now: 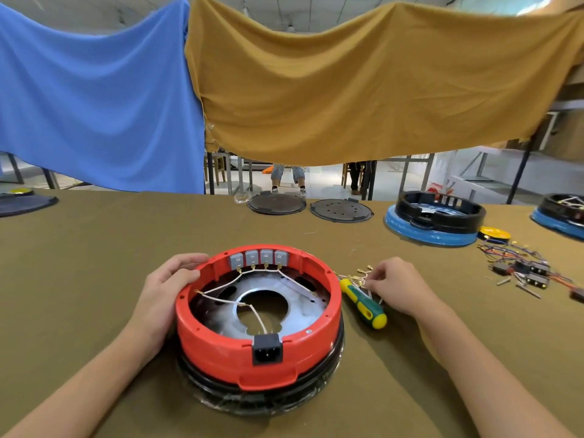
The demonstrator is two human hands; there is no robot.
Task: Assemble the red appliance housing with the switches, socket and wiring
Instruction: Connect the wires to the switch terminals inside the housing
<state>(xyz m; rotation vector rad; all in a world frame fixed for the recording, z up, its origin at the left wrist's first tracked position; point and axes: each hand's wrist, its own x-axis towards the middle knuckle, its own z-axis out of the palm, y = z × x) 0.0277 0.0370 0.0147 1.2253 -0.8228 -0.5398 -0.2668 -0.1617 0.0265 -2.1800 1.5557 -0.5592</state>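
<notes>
Sitting nearest on the table [94,279], red housing [259,352] with socket [267,350] facing forward and switches [258,258] at the far wall. Bracing its rim with left hand [167,279], fingers curled over the edge, probably for steadiness. Pinching loose wires [358,276] with right hand [395,284] beside the screwdriver [363,303], likely picking the next lead.

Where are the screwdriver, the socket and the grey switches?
screwdriver [363,303]: head view, on its green and yellow handle.
socket [267,349]: head view, on its black front face.
switches [258,258]: head view, on the second of four grey blocks.
</notes>
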